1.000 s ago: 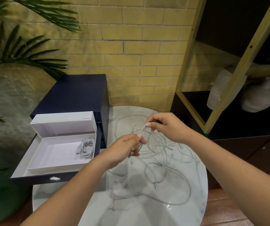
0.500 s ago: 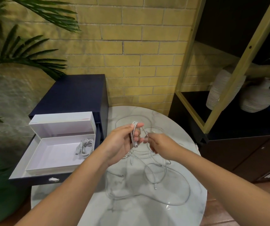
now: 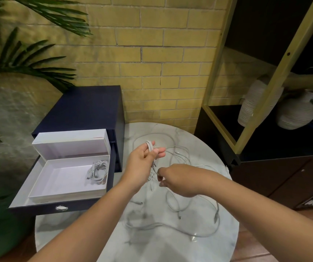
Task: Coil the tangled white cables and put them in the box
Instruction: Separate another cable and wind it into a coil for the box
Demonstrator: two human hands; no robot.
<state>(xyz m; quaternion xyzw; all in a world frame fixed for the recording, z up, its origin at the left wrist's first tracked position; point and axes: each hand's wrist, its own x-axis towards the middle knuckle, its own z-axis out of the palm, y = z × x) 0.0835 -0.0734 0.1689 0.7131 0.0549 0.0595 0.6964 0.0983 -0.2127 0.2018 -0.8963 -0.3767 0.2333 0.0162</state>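
White cable loops (image 3: 149,146) sit gripped in the left hand (image 3: 142,163). Just below, the right hand (image 3: 176,181) pinches a strand (image 3: 154,172), its grip mostly hidden.

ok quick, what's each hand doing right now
left hand: closed, holding loops of white cable
right hand: closed, pinching a strand of that white cable

Left hand (image 3: 142,161) holds white cable loops (image 3: 149,146), right hand (image 3: 177,181) pinches a strand (image 3: 153,184), over tangled cables (image 3: 216,217) on the marble table (image 3: 170,248)
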